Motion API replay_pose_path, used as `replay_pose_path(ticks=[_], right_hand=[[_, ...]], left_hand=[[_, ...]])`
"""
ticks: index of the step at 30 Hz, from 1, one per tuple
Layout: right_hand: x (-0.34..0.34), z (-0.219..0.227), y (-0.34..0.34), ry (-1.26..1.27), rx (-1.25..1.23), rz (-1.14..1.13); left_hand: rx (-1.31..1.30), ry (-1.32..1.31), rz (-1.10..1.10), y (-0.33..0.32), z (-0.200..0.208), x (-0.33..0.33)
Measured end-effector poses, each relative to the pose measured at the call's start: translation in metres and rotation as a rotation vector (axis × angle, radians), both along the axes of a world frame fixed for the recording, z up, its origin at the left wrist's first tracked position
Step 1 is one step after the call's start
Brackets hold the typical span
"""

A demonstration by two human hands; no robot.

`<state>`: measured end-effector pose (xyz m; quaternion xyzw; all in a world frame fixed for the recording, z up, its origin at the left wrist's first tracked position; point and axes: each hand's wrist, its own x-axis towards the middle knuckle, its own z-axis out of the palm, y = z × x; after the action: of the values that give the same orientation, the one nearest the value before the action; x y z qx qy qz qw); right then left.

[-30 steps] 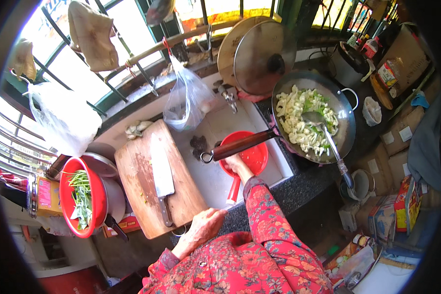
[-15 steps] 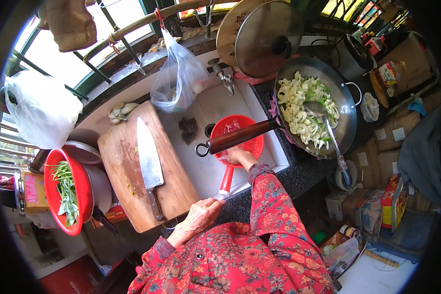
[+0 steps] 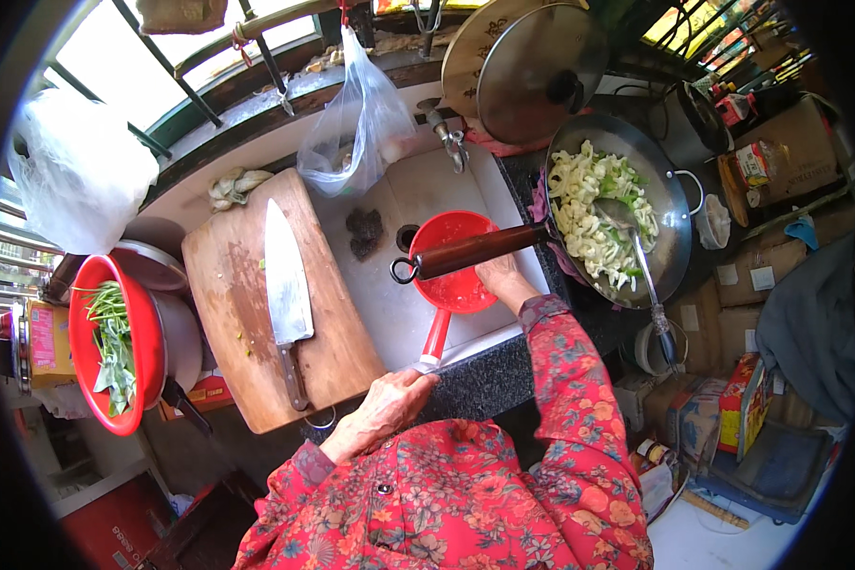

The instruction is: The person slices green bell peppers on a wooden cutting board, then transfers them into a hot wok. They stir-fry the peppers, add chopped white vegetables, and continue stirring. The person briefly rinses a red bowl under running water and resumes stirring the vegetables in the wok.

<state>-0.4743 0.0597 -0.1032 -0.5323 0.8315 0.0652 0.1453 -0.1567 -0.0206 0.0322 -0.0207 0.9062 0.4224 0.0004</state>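
A red plastic water dipper [image 3: 458, 293] is held over the sink, its handle pointing toward me. My left hand [image 3: 394, 404] is closed round the handle's end at the sink's front edge. At the dipper's right rim is my right hand [image 3: 505, 277], its fingertips partly hidden by the rim and the wok's wooden handle [image 3: 480, 251], which crosses above the bowl. Farther right the wok [image 3: 673, 242] contains pale cut vegetables with green bits [image 3: 589, 209]. A metal spatula [image 3: 641, 261] rests in it.
Left of the sink [image 3: 408, 204], a cleaver-like kitchen knife [image 3: 288, 275] lies on a wooden cutting board [image 3: 218, 285]. Beyond stands a red basin [image 3: 85, 366] with leafy greens. A faucet [image 3: 449, 142] and a hanging plastic bag [image 3: 356, 123] are at the back. Boxes stack up at right.
My right hand has moved right, from inside the dipper to its right rim. The left hand stays on the handle. The whole view has shifted slightly.
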Motion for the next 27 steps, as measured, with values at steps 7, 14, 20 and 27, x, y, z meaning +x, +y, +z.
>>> replay_pose_path(ticks=[7, 14, 20, 27], right_hand=[[0.047, -0.037, -0.041, -0.752, -0.103, -0.386], [0.043, 0.015, -0.037, -0.631, 0.350, -0.157], [0.029, 0.002, -0.022, -0.190, 0.660, -0.017], [0.054, -0.038, -0.064, -0.613, 0.257, -0.185]], left_hand=[[-0.027, 0.011, -0.013, 0.002, -0.001, -0.003], [-0.016, -0.081, -0.067, 0.004, -0.003, -0.006], [-0.072, -0.001, -0.004, -0.001, -0.012, -0.020], [-0.096, -0.179, -0.051, 0.006, -0.022, -0.032]])
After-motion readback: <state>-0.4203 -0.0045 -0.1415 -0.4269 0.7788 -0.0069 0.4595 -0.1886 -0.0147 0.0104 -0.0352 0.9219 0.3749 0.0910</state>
